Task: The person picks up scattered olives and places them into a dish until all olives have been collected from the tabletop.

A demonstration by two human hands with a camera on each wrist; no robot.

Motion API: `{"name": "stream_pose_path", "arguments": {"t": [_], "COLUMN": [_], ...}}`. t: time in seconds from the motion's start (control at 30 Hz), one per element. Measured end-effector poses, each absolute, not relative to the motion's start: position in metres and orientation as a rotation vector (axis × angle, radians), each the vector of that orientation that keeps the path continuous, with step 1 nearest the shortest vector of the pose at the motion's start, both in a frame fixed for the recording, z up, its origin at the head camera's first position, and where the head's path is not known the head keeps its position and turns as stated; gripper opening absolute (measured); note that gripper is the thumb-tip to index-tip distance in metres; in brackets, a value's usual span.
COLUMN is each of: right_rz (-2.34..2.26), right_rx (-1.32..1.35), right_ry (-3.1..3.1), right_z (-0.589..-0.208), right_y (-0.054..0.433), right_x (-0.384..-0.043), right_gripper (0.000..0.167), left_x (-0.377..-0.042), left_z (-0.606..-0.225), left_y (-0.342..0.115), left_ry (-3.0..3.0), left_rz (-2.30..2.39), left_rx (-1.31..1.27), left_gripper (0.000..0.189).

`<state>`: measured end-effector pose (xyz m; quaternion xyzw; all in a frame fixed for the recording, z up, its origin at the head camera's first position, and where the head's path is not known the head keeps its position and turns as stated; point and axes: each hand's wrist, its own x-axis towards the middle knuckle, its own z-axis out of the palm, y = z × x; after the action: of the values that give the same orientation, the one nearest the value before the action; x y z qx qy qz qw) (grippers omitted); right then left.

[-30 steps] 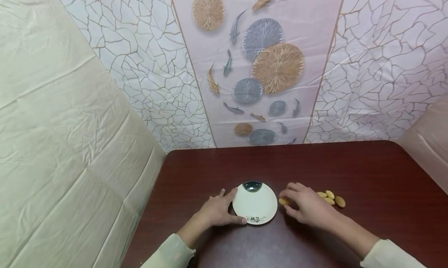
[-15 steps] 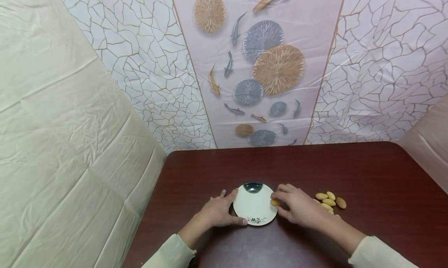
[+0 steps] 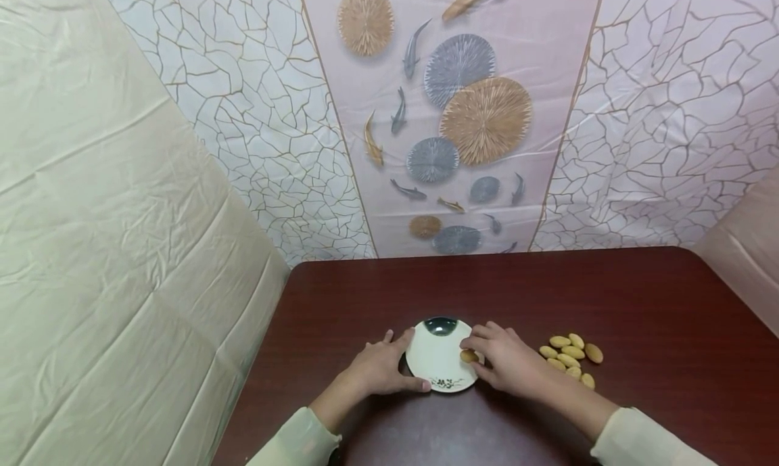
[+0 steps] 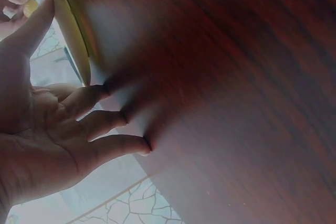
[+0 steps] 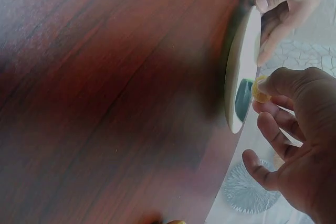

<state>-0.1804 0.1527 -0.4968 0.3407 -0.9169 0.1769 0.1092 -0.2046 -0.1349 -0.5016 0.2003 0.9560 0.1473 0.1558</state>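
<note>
While the person's left hand (image 3: 382, 366) lay against the left side of a small plate (image 3: 441, 358), the right hand (image 3: 510, 359) held one yellow-brown oval piece (image 3: 468, 356) over the plate's right part. From where I stood, I noted the left fingers spread wide and nearly straight, with the thumb at the near rim and the forefinger at the rim farther back; they were curled round nothing, and other fingertips came down on the dark red table (image 3: 365, 290). That brace served, in my judgement, to stop the plate from sliding. The right thumb and at least one finger were drawn together in a pinch on the piece, the outer fingers loosely bent and apart from it. Such a fingertip hold appeared suited to so small an item, and it left most of the plate's face uncovered. Whether the piece touched the plate could not be established. The plate sat flat, its dark green patch toward the far edge and its floral sprig toward the person. Further oval pieces (image 3: 569, 360) lay in a loose group to the right of the plate, near the right forearm; that position probably spared the right hand a long reach. A patterned wall covering (image 3: 529, 40) hung behind the table.
</note>
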Motion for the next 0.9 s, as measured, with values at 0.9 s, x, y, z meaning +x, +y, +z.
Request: {"name": "stream_pose_path", "arguments": {"t": [0.9], "right_rz": [0.472], "right_rx": [1.001], "right_ry": [-2.714], "right_z": [-0.508], "right_y": [0.137], "right_x": [-0.185], "right_gripper": [0.032], "left_x": [-0.206], "left_z": [-0.504], "left_y": [-0.136], "left_ry": [2.716], "left_rz": [0.462], "left_rx": [0.585], "left_gripper": [0.119]}}
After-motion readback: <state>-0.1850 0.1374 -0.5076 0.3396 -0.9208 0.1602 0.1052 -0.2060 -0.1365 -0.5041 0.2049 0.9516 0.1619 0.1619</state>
